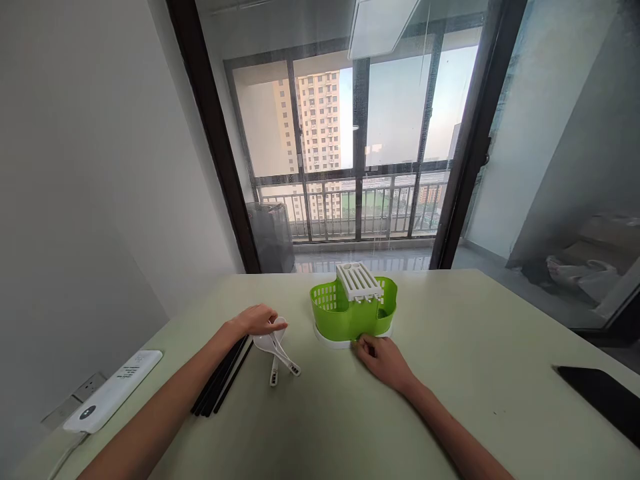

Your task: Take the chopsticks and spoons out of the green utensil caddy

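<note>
My left hand is over the left part of the table, above the far ends of several black chopsticks and beside two white spoons. Its thumb stands apart from the bent fingers, and I make out nothing held in it. One white spoon lies crossed over the other spoon. My right hand rests on the table with its fingers curled in, against the front of a green utensil basket. The basket stands upright on a white base tray and carries a white slotted rack on top.
A white power strip with a cable lies at the table's left edge by the wall. At the right edge is a black flat object. Behind the pale green table stands a dark-framed glass door.
</note>
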### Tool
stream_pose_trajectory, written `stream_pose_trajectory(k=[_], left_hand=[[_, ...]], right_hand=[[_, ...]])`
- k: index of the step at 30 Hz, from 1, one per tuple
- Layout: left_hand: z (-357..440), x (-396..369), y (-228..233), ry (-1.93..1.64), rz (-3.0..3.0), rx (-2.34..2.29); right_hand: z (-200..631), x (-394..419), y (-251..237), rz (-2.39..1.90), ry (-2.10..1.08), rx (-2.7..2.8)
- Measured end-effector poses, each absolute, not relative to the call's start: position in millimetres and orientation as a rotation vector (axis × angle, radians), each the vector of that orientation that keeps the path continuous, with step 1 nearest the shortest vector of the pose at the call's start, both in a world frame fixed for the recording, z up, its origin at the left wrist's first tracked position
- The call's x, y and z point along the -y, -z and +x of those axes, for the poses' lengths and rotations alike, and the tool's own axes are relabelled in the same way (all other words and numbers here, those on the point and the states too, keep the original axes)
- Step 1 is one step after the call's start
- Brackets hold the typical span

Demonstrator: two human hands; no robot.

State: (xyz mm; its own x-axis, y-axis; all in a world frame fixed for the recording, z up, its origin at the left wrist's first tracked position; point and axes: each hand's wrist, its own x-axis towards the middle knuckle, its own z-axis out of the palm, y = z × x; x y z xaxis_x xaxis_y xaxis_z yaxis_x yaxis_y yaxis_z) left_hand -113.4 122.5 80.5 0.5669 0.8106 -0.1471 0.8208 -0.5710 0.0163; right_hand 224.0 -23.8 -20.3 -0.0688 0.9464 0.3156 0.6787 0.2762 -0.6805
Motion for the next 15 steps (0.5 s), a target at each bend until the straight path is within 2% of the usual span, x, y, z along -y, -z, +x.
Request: stream_pose_trajectory(k=[5,9,12,15], left_hand=[[-105,-118,-87,0.281,2.793,-1.501],[-90,-118,-102,0.204,2.896,-1.558],[-67,-112,-123,-0.064,2.966,-1.636],[-30,-95,-151,-0.583,2.974,-1.531]], right_hand=[[224,24,19,-1.471,-0.465,1.83],[224,25,17,-1.479,-0.461,1.832],[224,25,18,-1.472,-0.457,1.833],[224,24,20,-1.474,-0.449,1.837]])
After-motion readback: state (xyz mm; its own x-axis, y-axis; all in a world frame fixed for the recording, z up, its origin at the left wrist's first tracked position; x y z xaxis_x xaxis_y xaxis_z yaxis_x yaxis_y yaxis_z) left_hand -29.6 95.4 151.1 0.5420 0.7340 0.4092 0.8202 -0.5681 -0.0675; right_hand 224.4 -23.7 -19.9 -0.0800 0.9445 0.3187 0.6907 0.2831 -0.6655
